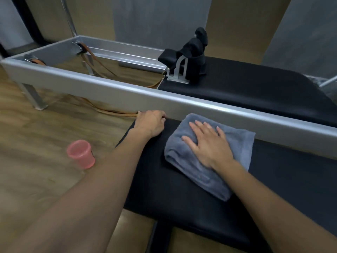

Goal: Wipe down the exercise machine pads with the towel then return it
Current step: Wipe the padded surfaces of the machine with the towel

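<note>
- Grey-blue terry towel point(189, 168), folded into a thick oblong, lies on the near black pad point(178, 201) of the exercise machine. Its far corner sits just beside the silver frame rail point(127, 92).
- Your right hand point(206, 143) lies flat on top of the towel, palm down, with the fingers straight and spread and pointing toward the rail. It presses on the cloth and does not grasp it.
- Your left hand point(150, 124) sits at the pad's far left corner, close against the rail. Its fingers are bent down over the pad's edge and hold that corner, while the forearm lies along the pad's left side.
- Beyond the rail, inside the frame, a second black padded carriage point(255, 88) stretches off to the right. Its surface is well apart from the towel.
- At the left end of that carriage stand black shoulder rests point(191, 52) on a small metal bracket, upright and leaning a little.
- Tan cords point(102, 68) run from pulleys at the frame's far left end down into the open part of the frame. One more length trails along the floor under the rail, ending near your left hand.
- A pink translucent plastic cup point(81, 154) stands on the wood-look floor point(32, 143) to the left of your left forearm, apart from the pad.
- One metal leg point(33, 97) holds up the frame's left end.
</note>
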Motion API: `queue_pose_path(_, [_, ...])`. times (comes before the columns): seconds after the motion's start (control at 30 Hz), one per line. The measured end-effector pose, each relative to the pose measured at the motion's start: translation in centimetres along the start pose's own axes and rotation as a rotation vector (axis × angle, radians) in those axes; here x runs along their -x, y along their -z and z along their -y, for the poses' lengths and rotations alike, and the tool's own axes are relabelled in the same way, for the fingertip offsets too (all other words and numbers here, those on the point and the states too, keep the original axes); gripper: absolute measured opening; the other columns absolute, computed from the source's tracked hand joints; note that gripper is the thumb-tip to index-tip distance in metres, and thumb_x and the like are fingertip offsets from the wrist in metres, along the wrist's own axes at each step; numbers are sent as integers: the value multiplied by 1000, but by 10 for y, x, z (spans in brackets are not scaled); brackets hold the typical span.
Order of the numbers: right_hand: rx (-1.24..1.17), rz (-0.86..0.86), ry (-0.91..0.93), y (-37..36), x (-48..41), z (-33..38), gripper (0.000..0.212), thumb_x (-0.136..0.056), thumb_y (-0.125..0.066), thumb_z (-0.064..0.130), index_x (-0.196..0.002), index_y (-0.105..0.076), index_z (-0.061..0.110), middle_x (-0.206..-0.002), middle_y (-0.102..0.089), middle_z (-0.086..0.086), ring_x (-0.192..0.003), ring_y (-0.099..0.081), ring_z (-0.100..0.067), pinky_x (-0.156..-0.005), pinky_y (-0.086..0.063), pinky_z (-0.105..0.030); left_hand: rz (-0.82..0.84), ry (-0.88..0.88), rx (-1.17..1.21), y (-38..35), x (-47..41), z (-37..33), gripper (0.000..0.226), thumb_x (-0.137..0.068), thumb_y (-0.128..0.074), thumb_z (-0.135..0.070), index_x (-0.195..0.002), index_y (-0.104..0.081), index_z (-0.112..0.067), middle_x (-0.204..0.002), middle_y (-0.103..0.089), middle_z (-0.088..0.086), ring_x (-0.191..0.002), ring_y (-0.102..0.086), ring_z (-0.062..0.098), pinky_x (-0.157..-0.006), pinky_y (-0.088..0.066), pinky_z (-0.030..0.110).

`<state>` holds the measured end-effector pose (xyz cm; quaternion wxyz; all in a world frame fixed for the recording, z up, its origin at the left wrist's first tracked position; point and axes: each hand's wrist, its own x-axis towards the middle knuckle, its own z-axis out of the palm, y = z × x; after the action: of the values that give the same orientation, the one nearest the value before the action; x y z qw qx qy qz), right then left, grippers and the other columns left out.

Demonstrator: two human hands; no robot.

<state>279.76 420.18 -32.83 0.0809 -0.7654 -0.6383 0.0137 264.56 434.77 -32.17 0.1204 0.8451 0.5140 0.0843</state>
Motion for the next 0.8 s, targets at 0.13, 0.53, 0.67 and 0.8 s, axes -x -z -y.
queue_pose_path(0.13, [35, 27, -56, -7, -62, 5, 70, -93, -12, 63, -143, -41, 24, -141, -53, -6, -125, -50, -29, -104, -32, -51, -27, 53, 79, 1, 8, 26, 34, -98, -40, -30, -123, -61, -21, -128, -61, 10, -118, -54, 33, -102, -41, 47])
queue_pose_path(0.53, [-8, 2, 64, -5, 75, 76, 79, -90, -14, 71, -153, -21, 24, -162, -21, 1, -149, -12, -20, -119, 1, -49, -19, 28, 133, 11, 43, -2, 40, -98, -33, -43, -107, -65, -20, -118, -64, 9, -114, -55, 30, -99, -40, 53])
queue_pose_path(0.67, [23, 73, 112, 2, 125, 109, 78, -80, -39, 72, -136, -56, 21, -143, -53, -1, -133, -48, -24, -109, -17, -51, -39, 9, 132, 9, 45, 0, 37, -99, -34, -43, -107, -64, -23, -112, -66, 6, -108, -58, 26, -94, -41, 47])
queue_pose_path(0.8, [50, 30, 125, 4, 123, 115, 76, -76, -41, 73, -128, -64, 24, -136, -60, 3, -126, -56, -21, -103, -23, -49, -42, 24, 204, 15, 41, 8, 38, -100, -32, -44, -84, -59, -23, -100, -68, 8, -100, -61, 29, -86, -45, 43])
